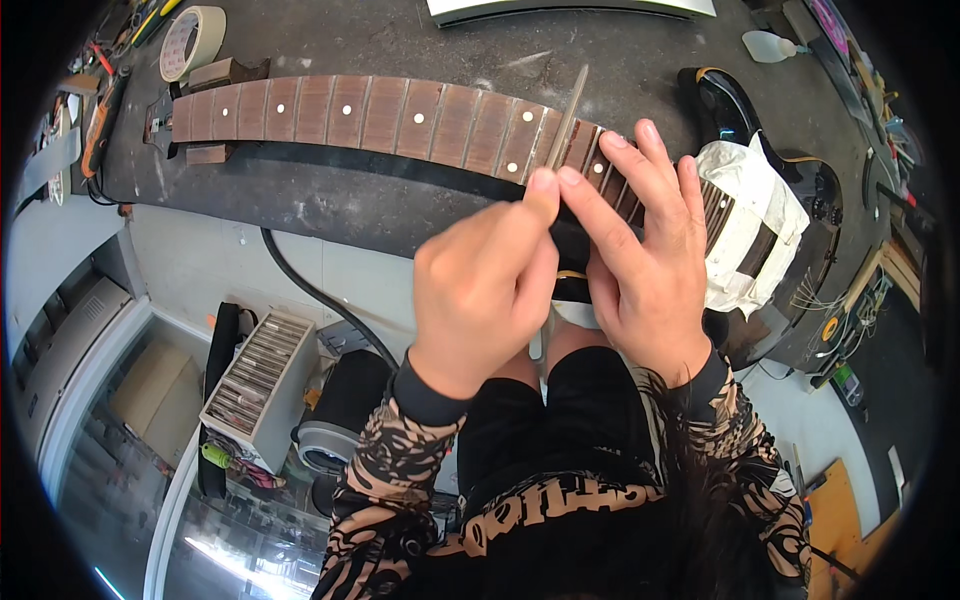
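Observation:
An electric guitar with a dark wooden fretboard (383,120) and a glossy black body (822,240) lies across the workbench. White masking paper (760,220) covers part of it near the upper frets. My left hand (485,285) is closed on a thin file-like rod (572,105), its thumb pressing it onto the fretboard along a fret. My right hand (650,255) rests on the fretboard just to the right with fingers apart, its index fingertip touching the rod beside my left thumb.
The dark bench (330,185) holds a tape roll (205,25), a wooden neck support (210,75) and a squeeze bottle (765,45). Tools crowd both side edges. A black hose (310,285) hangs below, near a white slotted box (260,375).

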`<state>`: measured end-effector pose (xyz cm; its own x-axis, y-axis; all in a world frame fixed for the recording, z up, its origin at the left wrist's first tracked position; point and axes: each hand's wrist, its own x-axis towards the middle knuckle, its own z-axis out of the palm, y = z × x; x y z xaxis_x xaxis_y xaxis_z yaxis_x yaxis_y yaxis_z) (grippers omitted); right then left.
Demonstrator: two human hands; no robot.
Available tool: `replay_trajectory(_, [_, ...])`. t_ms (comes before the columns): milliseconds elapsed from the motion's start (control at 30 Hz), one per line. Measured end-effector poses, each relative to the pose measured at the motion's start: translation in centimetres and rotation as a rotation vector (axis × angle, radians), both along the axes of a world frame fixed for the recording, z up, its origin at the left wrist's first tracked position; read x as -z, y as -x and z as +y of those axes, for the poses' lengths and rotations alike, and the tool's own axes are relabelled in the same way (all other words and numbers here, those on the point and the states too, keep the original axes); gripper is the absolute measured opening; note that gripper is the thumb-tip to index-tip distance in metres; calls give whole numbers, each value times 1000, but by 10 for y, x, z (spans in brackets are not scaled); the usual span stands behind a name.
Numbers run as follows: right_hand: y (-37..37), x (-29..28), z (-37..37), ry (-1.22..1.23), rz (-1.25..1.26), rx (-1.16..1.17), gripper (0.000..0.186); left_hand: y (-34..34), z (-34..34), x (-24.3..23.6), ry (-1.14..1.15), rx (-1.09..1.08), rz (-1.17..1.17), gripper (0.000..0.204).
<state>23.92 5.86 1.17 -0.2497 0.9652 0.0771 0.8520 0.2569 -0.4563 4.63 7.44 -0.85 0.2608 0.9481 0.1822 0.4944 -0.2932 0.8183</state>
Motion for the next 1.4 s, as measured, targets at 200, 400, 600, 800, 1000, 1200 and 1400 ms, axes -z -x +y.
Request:
replay_trajectory(200, [3,1,0,7,0,-6,69,26,-52,-8,25,-23,35,49])
replay_trajectory(400, [0,-1,1,-3,-10,11,71,1,-4,-6,6,-2,-7,48])
replay_trajectory(600, [5,1,0,6,4,-1,72,26,-48,-9,21,-32,37,45])
replay_trajectory(800, [1,-1,0,-7,-23,21,74,8,-20,-1,-8,-9,-15,57])
replay_trajectory(1000, [1,0,0,1,-18,11,73,8,-16,-8,67,4,-10,52])
replay_trajectory(1200, [3,4,-3,0,-10,18,73,16,-32,-21,133,-10,9,45])
replay_trajectory(1400, [3,-2,2,-3,-23,18,72,-4,5,-12,99,-29,-29,44])
